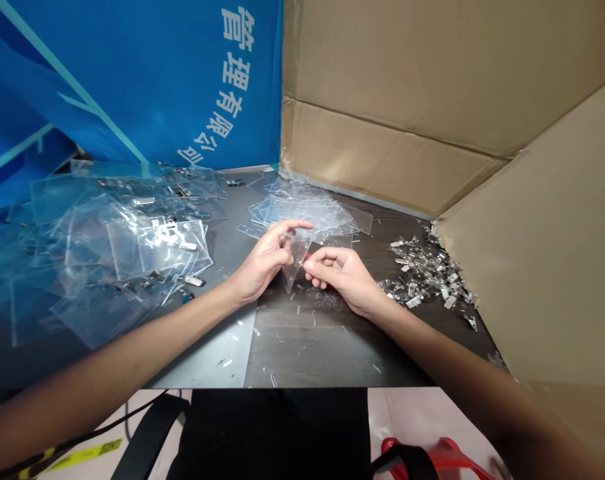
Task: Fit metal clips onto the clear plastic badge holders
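A clear vinyl badge sleeve (295, 265) hangs corner-down over the dark table, just near of the far stack. Thin, light and limp, it will likely slip and flex, so its edges offer the surest hold. The right hand (338, 275) pinches it between thumb and curled fingers, with a small red bit showing there, too small to identify. The left hand (267, 259) curves around its other edge. Loose sleeves (117, 247) sprawl left, and crimped metal badge clips (425, 273) heap right against the corrugated cardboard (382, 87).
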{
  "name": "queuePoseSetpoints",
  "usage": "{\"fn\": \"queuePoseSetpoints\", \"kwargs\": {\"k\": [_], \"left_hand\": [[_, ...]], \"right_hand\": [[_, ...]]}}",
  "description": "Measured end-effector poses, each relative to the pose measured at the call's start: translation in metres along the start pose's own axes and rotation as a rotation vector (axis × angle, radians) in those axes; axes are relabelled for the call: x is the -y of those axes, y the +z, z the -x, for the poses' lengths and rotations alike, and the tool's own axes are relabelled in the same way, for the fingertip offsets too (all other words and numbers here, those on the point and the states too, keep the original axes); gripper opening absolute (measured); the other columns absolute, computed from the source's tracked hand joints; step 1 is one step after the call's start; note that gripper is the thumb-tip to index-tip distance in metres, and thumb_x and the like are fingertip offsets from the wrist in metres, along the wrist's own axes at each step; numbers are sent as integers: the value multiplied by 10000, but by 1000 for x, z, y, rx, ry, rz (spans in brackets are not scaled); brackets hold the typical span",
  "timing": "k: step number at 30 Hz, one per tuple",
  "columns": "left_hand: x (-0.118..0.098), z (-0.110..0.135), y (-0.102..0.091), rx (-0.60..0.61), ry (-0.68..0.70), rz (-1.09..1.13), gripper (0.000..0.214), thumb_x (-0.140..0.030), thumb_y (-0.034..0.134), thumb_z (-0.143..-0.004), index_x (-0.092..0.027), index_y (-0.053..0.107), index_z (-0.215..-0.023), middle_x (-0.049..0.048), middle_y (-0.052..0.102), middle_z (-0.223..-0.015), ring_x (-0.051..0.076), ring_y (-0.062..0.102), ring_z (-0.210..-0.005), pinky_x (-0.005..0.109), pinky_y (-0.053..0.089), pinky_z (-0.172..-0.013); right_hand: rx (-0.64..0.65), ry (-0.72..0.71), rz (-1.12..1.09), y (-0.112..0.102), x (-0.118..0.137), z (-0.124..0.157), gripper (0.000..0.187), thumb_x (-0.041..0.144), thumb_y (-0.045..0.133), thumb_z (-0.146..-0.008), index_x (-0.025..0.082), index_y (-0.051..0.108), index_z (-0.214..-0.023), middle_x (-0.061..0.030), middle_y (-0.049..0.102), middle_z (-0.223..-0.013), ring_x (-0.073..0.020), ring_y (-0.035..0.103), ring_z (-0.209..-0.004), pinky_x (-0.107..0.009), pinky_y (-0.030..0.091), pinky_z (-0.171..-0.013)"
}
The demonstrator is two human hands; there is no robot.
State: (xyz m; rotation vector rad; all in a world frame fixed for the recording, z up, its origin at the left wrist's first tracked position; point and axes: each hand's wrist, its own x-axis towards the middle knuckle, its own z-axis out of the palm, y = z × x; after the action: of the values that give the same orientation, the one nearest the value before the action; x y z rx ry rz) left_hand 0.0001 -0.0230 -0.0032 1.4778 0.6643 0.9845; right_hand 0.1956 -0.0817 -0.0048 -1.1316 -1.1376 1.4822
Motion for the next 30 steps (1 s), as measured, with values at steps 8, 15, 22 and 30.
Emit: {"fn": "queuePoseSetpoints", "kwargs": {"k": [8, 15, 22, 30], "left_hand": [[-1, -1, -3, 110, -55, 142, 595, -348, 875, -813, -238, 667, -1359, -23, 451, -849, 168, 403, -740, 336, 373, -730], [4, -2, -8, 124, -21, 103, 588, -411, 890, -869, -242, 657, -1382, -19, 465, -870, 162, 401, -741, 331, 360, -728], [7, -4, -12, 162, 63, -58, 564, -446, 850, -937, -252, 619, -1413, -8, 466, -928, 170, 413, -784, 335, 384, -763], [9, -4, -8, 125, 46, -8, 592, -478, 874, -919, -254, 622, -1405, 3, 464, -962, 171, 407, -804, 324, 384, -749]], "right_hand": [[82, -90, -83, 2, 7, 3, 410, 557, 1015, -773, 217, 787, -803, 7, 755, -753, -97, 601, -627, -251, 495, -602], [26, -69, -78, -3, 3, 1, 350, 495, 1039, -739, 247, 871, -920, 20, 725, -732, -125, 588, -670, -272, 445, -600], [11, -65, -112, -3, 1, 2, 260, 397, 1010, -784, 259, 903, -977, 8, 756, -804, -129, 624, -725, -293, 526, -703], [19, -102, -223, -3, 1, 1, 333, 358, 1065, -730, 251, 856, -965, 4, 786, -864, -140, 720, -808, -325, 646, -888]]}}
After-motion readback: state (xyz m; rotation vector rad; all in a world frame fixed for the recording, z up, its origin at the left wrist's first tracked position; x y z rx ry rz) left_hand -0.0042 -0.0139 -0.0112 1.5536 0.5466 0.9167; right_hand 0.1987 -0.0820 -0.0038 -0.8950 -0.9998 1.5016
